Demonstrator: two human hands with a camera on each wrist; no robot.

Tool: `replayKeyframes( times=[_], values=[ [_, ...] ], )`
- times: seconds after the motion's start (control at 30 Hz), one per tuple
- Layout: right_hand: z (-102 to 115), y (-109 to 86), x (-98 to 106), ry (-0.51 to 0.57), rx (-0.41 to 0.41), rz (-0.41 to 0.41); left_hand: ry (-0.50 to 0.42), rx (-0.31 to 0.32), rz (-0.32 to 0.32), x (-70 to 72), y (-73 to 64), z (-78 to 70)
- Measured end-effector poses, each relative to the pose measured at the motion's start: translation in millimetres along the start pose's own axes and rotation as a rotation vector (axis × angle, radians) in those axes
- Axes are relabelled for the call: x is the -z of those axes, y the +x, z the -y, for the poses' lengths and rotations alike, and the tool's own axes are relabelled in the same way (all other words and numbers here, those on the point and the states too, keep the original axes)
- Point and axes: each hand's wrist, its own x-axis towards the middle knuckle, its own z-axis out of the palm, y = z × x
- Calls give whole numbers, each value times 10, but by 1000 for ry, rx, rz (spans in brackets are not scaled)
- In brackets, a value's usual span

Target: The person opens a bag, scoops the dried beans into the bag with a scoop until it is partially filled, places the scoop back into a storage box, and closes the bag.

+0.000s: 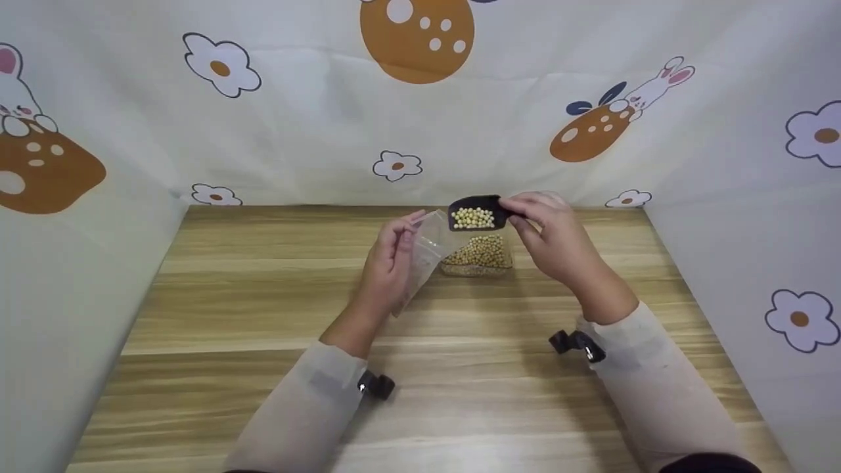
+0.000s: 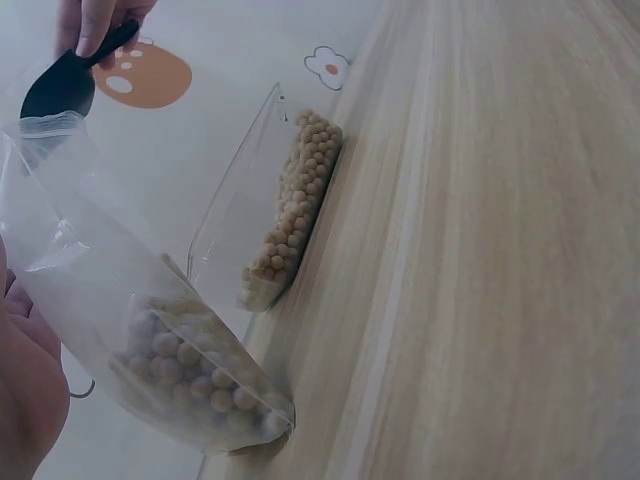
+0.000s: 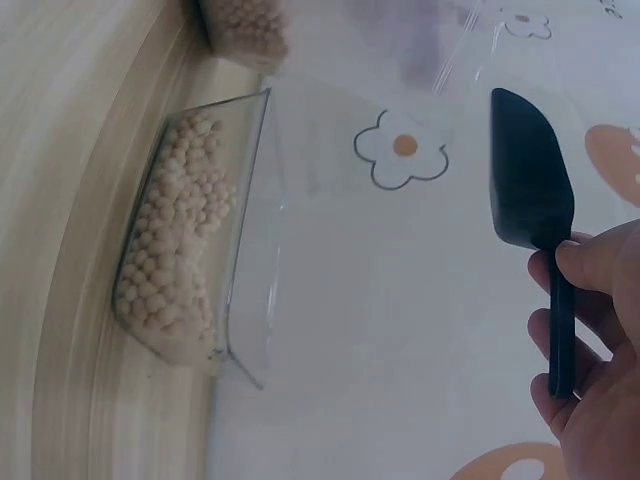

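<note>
My left hand (image 1: pixel 387 266) grips a clear zip bag (image 1: pixel 422 257) near its mouth, and the bag leans with its top toward the right. Inside it, pale round beans (image 2: pixel 195 375) fill the bottom in the left wrist view. In my right hand (image 1: pixel 557 236) is the handle of a black scoop (image 3: pixel 530 170), pinched between thumb and fingers. Yellowish beans (image 1: pixel 473 218) lie in the scoop, whose front edge is at the bag's mouth. Below the scoop, a clear box (image 1: pixel 478 270) holds more beans; the scoop partly covers it in the head view.
The box stands on a wood-grain table (image 1: pixel 263 295) near its back edge. A pale cloth (image 1: pixel 295 131) printed with flowers and rabbits rises behind the table and along both sides. Each forearm carries a small black camera (image 1: pixel 378 385).
</note>
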Motion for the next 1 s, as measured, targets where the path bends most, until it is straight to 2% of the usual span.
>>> replayKeyframes(
  times=[0.2,0.5,1.0],
  values=[
    [130,24,-38,-89,142,-13,-18,-1,7,-1,6,-7],
    [258,45,-80,-191,215,-39,8,0,1,1,-5,-12],
    [328,46,-63,-219,236,-53,-6,-12,-9,-11,-8,22]
  ],
)
